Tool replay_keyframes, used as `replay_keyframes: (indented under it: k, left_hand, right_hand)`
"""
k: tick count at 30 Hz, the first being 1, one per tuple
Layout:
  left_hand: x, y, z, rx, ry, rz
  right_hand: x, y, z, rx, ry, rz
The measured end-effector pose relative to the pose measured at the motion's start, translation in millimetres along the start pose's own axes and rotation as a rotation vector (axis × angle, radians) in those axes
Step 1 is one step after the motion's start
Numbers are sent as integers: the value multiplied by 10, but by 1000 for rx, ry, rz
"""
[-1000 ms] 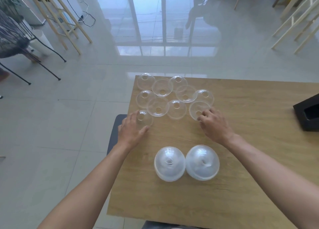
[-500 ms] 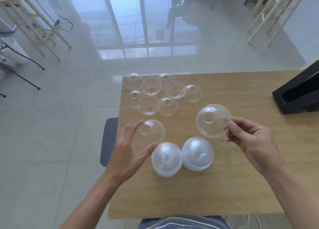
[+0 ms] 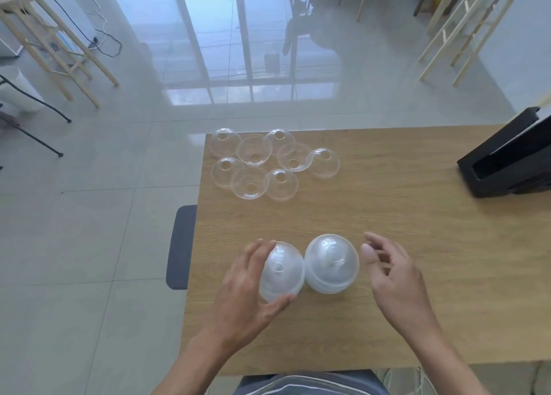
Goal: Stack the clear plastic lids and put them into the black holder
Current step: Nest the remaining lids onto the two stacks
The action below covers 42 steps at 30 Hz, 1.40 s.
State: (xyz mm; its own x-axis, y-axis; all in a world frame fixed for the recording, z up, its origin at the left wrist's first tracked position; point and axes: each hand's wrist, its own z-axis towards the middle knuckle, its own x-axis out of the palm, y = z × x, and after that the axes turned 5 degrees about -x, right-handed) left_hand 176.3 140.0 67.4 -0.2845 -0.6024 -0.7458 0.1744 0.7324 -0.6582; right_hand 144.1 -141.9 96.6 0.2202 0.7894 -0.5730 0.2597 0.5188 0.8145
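Two stacks of clear dome lids stand side by side near the table's front: the left stack [image 3: 283, 271] and the right stack [image 3: 331, 263]. My left hand [image 3: 247, 287] curls around the left stack, fingers and thumb touching its sides. My right hand [image 3: 390, 272] hovers just right of the right stack, fingers apart and holding nothing. Several loose clear lids [image 3: 268, 163] lie in a cluster at the table's far left corner. The black holder [image 3: 507, 162] sits at the table's right edge.
The wooden table [image 3: 387, 215] ends at the left, where a grey chair seat [image 3: 180, 245] pokes out. Wooden stools and racks stand on the tiled floor beyond the table.
Both hands carried a lid each from the cluster down onto the two stacks. The right hand has let go and drawn aside; the left still rests on its stack.
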Motion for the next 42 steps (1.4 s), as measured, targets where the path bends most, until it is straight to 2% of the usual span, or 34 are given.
replay_keyframes:
  k: [4, 6, 17, 22, 26, 29, 31, 35, 38, 42]
  left_hand:
    - [121, 4, -19, -80, -5, -68]
    - [158, 5, -13, -84, -19, -100]
    - [218, 101, 58, -15, -92, -79]
    - [99, 181, 82, -134, -128, -141]
    - [-107, 386, 463, -158, -249, -86]
    - [-177, 517, 953, -201, -292, 77]
    - [-196, 603, 1260, -261, -225, 194]
    - [-194, 734, 1676, -281, -119, 371]
    - [-166, 761, 1765, -308, -123, 419]
    - [-153, 732, 1619, -284, -212, 317]
  right_hand:
    - [164, -47, -23, -177, 269, -131]
    - [227, -86, 10, -200, 342, -159]
    - [254, -266, 61, -227, 318, -62]
    - [147, -256, 265, -149, 266, 42]
    - [78, -212, 850, -163, 150, 70]
    - [200, -220, 1427, -213, 128, -35]
    - [362, -228, 1836, -250, 151, -167]
    - [668, -230, 2464, -301, 302, -512]
    - [768, -327, 2602, -273, 360, -639]
    - [736, -539, 2446, -282, 283, -669]
